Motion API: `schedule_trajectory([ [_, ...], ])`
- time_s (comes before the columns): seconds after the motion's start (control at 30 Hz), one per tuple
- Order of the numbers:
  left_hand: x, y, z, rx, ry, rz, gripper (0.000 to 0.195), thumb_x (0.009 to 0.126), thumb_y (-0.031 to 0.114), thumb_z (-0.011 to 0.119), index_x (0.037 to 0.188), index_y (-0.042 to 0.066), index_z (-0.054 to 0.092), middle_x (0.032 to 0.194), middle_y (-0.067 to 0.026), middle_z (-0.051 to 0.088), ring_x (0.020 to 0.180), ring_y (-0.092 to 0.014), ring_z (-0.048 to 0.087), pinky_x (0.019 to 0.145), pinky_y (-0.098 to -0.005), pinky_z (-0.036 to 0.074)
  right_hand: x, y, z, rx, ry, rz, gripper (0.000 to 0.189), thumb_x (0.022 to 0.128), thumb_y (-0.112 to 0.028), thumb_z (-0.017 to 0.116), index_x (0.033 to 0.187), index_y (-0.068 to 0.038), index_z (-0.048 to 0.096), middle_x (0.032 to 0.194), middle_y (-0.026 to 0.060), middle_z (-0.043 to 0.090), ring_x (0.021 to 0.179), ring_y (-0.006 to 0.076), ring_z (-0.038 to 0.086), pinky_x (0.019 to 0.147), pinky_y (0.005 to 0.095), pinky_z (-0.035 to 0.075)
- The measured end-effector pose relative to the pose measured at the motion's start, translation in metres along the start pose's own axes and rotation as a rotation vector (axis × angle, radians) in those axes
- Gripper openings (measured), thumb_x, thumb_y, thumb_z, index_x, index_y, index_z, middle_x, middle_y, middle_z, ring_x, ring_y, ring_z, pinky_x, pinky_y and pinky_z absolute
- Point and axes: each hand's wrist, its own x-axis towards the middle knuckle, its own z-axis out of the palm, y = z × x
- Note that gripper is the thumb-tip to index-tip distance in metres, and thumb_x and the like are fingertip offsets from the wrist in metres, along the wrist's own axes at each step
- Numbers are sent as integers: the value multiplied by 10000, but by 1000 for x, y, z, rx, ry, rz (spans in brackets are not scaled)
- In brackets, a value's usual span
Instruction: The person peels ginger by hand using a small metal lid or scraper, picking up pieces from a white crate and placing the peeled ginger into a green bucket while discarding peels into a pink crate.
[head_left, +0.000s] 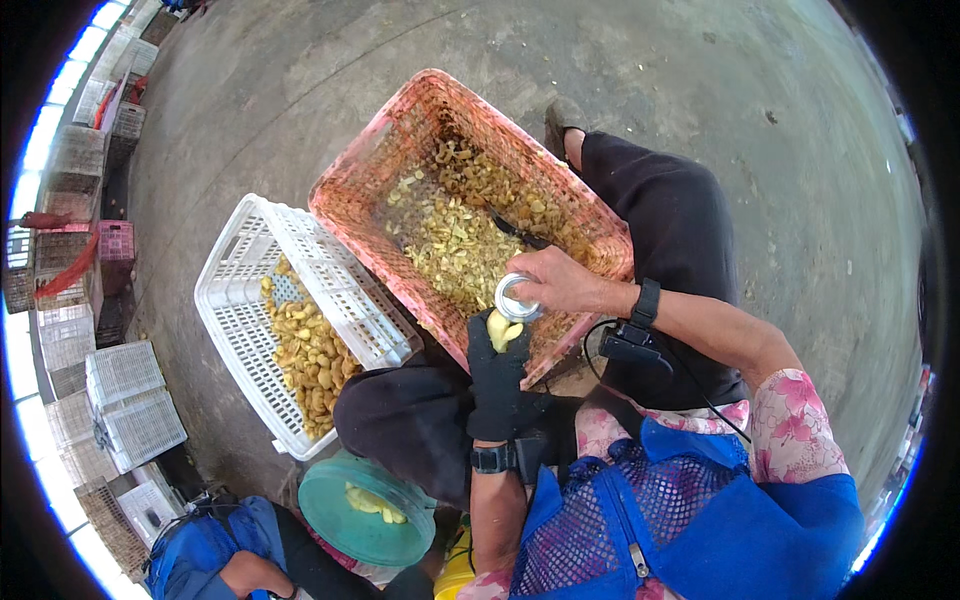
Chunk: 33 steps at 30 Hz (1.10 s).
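My left hand (497, 382), in a black glove, holds a peeled piece of ginger root (501, 330) over the near corner of a pink plastic crate. Bare, my right hand (553, 281) grips a round metal ring-shaped tool (517, 298) right above the ginger. Pale peelings and slices (457, 240) lie in the pink crate (352, 180), along with a black-handled tool (517, 231), perhaps a knife. Unpeeled ginger (311, 352) fills part of a white plastic crate (247, 397) on the left. Several peeled pieces (375, 504) rest in a green basin (330, 517) below it.
Another person (255, 562) sits at the lower left, an arm near the green basin. A yellow container (455, 574) stands by my left forearm. Stacked crates (135, 401) line the far left. My bent legs (675, 217) flank the pink crate on the concrete floor (810, 225).
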Motion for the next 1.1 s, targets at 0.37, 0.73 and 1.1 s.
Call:
schedule_trajectory([
  [0.37,-5,8,-1,387,100,107,373,947,92,841,1255,26,641,1072,-68,656,981,-200,667,874,-370,575,4,5,11,-255,64,-153,204,981,-207,747,1009,-11,699,879,208,697,800,405,721,716,478,564],
  [0.73,-7,20,1,-302,-105,-221,421,1031,104,753,1407,103,566,1101,-20,663,862,-93,623,684,-274,501,-5,13,21,38,257,103,255,1086,-244,731,1092,4,671,861,115,675,811,196,709,709,403,555],
  [1.1,-8,47,0,-514,-191,-249,447,1099,144,691,1510,100,521,1115,-43,715,813,-100,669,654,-232,531,-6,-16,9,285,192,161,207,1128,-205,681,1121,2,668,863,30,687,609,68,628,534,275,498],
])
